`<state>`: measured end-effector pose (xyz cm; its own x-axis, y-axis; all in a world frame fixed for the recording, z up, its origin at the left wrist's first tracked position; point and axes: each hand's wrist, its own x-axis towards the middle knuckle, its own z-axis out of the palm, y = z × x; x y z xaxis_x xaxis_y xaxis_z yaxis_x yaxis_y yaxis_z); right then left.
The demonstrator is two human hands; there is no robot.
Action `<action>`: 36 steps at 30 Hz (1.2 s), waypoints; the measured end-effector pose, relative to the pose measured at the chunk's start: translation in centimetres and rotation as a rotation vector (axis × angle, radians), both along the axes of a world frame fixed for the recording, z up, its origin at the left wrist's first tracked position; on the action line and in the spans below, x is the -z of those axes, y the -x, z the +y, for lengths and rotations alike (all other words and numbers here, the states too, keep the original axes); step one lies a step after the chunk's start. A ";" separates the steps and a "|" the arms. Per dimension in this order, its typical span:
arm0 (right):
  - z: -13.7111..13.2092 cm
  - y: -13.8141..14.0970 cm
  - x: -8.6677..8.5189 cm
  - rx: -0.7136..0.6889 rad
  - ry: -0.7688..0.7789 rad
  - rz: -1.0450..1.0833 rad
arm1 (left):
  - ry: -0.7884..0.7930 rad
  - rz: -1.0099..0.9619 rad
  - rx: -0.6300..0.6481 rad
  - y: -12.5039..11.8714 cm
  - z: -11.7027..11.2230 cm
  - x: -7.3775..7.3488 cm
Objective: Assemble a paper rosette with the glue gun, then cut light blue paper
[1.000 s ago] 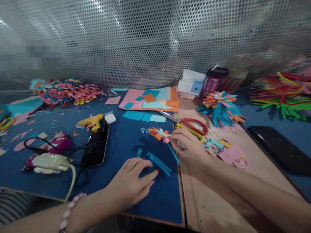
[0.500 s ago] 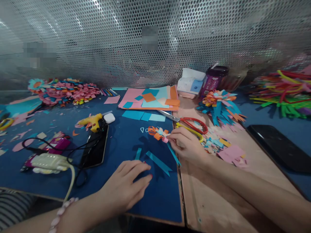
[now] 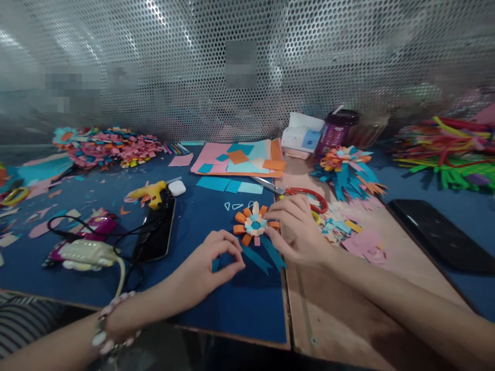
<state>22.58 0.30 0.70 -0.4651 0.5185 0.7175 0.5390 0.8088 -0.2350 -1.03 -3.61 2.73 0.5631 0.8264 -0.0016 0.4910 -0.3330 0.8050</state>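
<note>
My right hand point(image 3: 299, 229) pinches a small paper flower point(image 3: 254, 225) with orange petals and a pale blue centre, its face turned toward me. Blue paper strips point(image 3: 270, 253) hang from the flower down onto the dark blue mat point(image 3: 240, 304). My left hand point(image 3: 211, 265) is curled just left of it, thumb and fingers pinched on a short blue paper strip point(image 3: 215, 263) lying on the mat. Red-handled scissors point(image 3: 297, 193) lie right behind my right hand.
A yellow glue gun point(image 3: 149, 191), a phone point(image 3: 154, 234) and a white charger with black cables point(image 3: 87, 252) lie at left. Coloured paper sheets point(image 3: 240, 159), finished paper flowers point(image 3: 346, 167), a purple jar point(image 3: 334, 131) and a black phone point(image 3: 444, 237) sit behind and right.
My right hand has turned the flower up so its orange face shows. My left hand went from lying flat on the mat to pinching the short blue strip.
</note>
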 end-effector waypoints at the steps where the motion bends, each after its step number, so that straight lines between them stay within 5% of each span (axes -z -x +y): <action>1: -0.5 0.2 -0.5 -0.017 -0.020 0.013 | 0.129 -0.108 -0.057 -0.3 0.0 -0.6; 7: -3.5 1.9 -1.9 -0.117 -0.105 -0.072 | 0.804 -0.639 -0.139 -2.4 -0.5 -1.9; 14: -4.0 1.5 -2.2 -0.103 -0.108 0.049 | 0.960 -0.777 -0.119 -2.9 -0.5 -1.5; 17: -4.0 0.7 -2.9 -0.113 0.073 0.160 | 0.862 -0.700 -0.039 -2.4 -0.4 -1.6; 22: -3.7 -2.8 -4.2 0.176 0.223 0.119 | 0.544 -0.333 -0.025 -0.7 0.8 -2.5; 26: -3.0 -7.9 -3.7 0.305 0.153 -0.127 | -0.122 0.372 -0.118 3.2 4.4 -3.1; 28: -2.9 -10.4 -3.2 0.345 0.173 -0.236 | -0.380 0.878 -0.416 5.5 6.2 -2.9; 31: -3.2 -13.1 -2.5 0.377 0.273 -0.386 | -0.431 1.025 -0.649 8.4 7.7 -2.3; 36: -3.9 -14.9 -1.8 0.460 0.313 -0.489 | -0.317 0.987 -0.658 11.5 9.6 -2.4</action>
<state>37.51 -3.60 2.51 -0.3803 0.8843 0.2710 0.9096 0.4107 -0.0636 -12.56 5.98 5.15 -0.0907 0.9940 0.0617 0.9923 0.0955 -0.0790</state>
